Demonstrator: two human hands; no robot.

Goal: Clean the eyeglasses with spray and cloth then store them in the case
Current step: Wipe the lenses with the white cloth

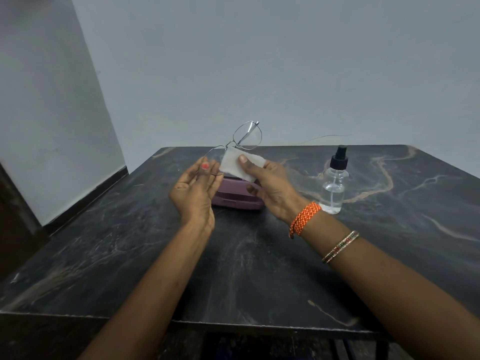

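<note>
Thin metal-framed eyeglasses [247, 135] are held up above the table, tilted, one lens high and the other low. My left hand [195, 188] pinches the rim of the lower lens between thumb and fingers. My right hand [270, 189] holds a white cloth [240, 164] with the thumb pressing it against the lower lens near the bridge. A closed purple case [235, 197] lies on the table under both hands, partly hidden by them. A clear spray bottle [333, 183] with a black pump top stands upright to the right of my right hand.
The dark marbled table [259, 268] has its front edge near me and its left edge close to a pale wall [59, 113]. A thin wire [324, 137] trails along the table's far edge.
</note>
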